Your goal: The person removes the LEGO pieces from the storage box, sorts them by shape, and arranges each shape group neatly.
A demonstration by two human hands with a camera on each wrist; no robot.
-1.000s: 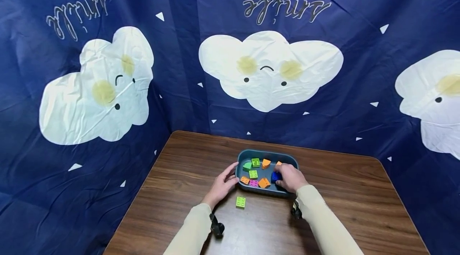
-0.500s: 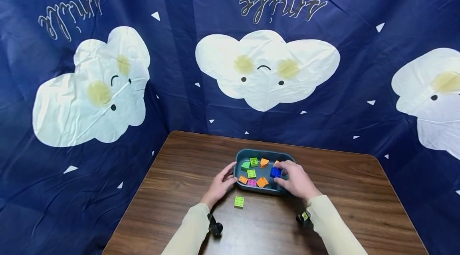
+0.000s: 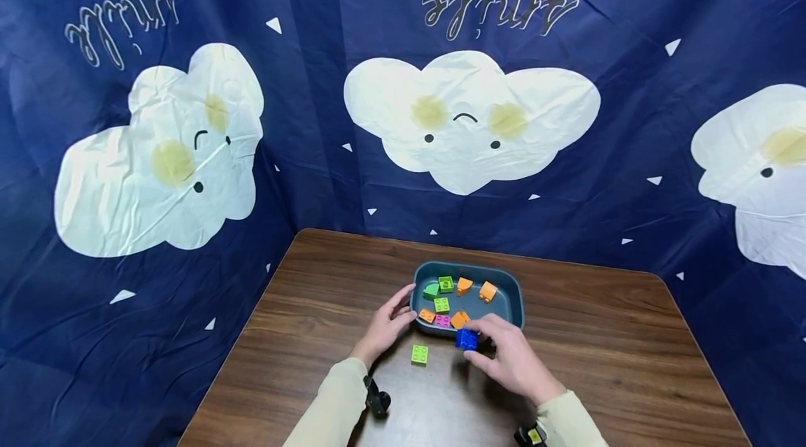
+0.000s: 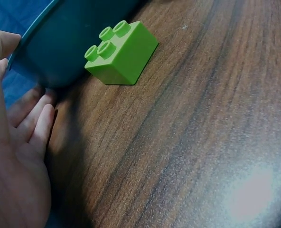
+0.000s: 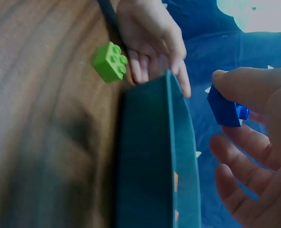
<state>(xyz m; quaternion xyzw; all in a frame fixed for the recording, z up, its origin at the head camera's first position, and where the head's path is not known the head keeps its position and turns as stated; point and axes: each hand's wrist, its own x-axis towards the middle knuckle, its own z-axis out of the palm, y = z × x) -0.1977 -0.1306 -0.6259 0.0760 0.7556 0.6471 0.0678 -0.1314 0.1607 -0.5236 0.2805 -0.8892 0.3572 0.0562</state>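
Observation:
My right hand (image 3: 511,357) pinches a blue toy building brick (image 3: 467,339) between thumb and fingers, in front of the near rim of the teal bin (image 3: 518,303). The right wrist view shows the blue brick (image 5: 222,107) up beside the bin's wall (image 5: 145,156). With fingers spread, my left hand (image 3: 385,327) touches the bin's left end; in the left wrist view its fingertips lie at the rim and lower wall. On the table, just right of the left hand, sits a lime green four-stud brick (image 3: 420,355), studs up (image 4: 121,52).
Inside the bin lie several bricks: orange ones (image 3: 488,292), a pink one (image 3: 443,320), lime ones (image 3: 441,305) and a green sloped one (image 3: 431,291). The wooden table (image 3: 604,335) backs onto a dark blue cloth (image 3: 302,83) with clouds.
My right hand has lifted the blue brick out of the bin and brought it toward me and left, past the near rim. The left hand stays at the bin's left end.

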